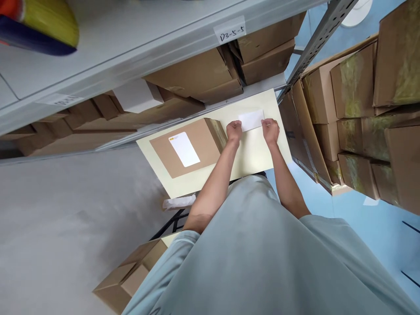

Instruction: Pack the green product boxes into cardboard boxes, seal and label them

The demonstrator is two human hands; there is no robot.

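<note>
A small white sheet of paper (251, 120) is stretched between my two hands over the pale yellow board (262, 153). Its left edge is pinched by my left hand (234, 131), and my right hand (271, 130) grips the right edge. Both sets of fingers are closed. Left of my hands, a sealed cardboard box (203, 148) lies on the same board. On the box's top is a white label (184, 149) with a small orange mark in one corner. Whether the paper touches the board I cannot tell.
Beyond the board, a grey shelf (183, 30) marked "D3-5-5" holds several cardboard boxes (193, 72). A metal post (315, 39) stands at its right end. Taped boxes are stacked in a large carton (300, 127) on the right. An open cardboard box (131, 275) sits at lower left.
</note>
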